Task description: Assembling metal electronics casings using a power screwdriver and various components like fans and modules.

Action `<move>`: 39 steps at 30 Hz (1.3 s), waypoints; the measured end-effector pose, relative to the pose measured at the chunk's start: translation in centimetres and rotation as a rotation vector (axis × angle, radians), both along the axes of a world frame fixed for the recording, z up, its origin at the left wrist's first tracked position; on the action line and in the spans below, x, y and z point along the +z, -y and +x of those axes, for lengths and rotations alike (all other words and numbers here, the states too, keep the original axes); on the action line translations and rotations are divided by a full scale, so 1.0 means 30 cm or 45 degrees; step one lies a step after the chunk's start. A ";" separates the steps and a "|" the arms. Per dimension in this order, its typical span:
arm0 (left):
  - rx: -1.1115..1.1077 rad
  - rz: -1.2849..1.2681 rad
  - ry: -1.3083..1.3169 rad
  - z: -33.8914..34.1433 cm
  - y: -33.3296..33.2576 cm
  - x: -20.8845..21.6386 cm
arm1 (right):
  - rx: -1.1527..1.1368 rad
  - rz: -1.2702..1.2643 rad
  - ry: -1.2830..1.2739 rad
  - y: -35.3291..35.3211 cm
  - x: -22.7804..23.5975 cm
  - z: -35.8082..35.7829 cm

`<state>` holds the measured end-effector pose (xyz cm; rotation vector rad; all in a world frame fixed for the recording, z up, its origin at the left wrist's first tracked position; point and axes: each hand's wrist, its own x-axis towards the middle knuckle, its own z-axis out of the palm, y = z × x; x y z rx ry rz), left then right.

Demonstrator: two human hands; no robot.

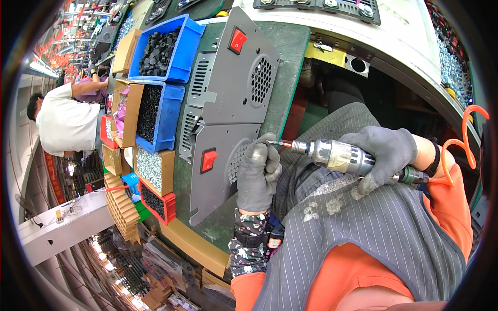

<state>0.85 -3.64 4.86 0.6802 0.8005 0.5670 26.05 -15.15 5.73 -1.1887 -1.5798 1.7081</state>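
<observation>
My right hand (pixel 386 153), in a grey glove, is wrapped around a pneumatic screwdriver (pixel 337 156) with an orange coiled hose (pixel 459 145). The tool lies nearly level, its bit (pixel 282 143) pointing left. Right at the bit's tip is my left hand (pixel 257 176), also gloved, with thumb and fingers pinched together; whatever is between them is too small to make out. Just behind the left hand stands a grey metal panel (pixel 207 184) with a red rocker switch (pixel 208 160) and a honeycomb vent. A similar grey panel (pixel 228 98) with its own red switch (pixel 237 40) adjoins it farther away.
Along the left side of the green work surface (pixel 288 52) are a blue bin (pixel 196 36) of black caps, another blue bin (pixel 168 116) of small black parts, a cardboard box (pixel 167 173) of silver screws and a red tray (pixel 169 207). A person (pixel 70 119) in white works beyond.
</observation>
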 end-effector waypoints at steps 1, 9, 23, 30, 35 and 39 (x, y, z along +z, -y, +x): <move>0.016 0.051 -0.056 0.002 0.005 0.003 | 0.012 -0.010 0.010 0.001 -0.004 -0.002; 0.054 0.177 -0.167 0.034 0.024 0.022 | 0.036 -0.056 -0.117 0.009 -0.042 0.004; -0.903 1.490 -1.044 0.024 -0.003 0.316 | -0.224 -0.068 0.110 -0.037 -0.067 0.050; -0.645 1.738 -1.653 0.134 -0.205 0.599 | -0.244 -0.052 0.029 -0.086 -0.136 0.019; -1.154 1.527 -1.726 0.208 -0.358 0.515 | -0.240 -0.067 0.016 -0.112 -0.143 0.010; -1.433 1.257 -1.475 0.216 -0.390 0.484 | -0.239 -0.118 -0.033 -0.125 -0.133 0.014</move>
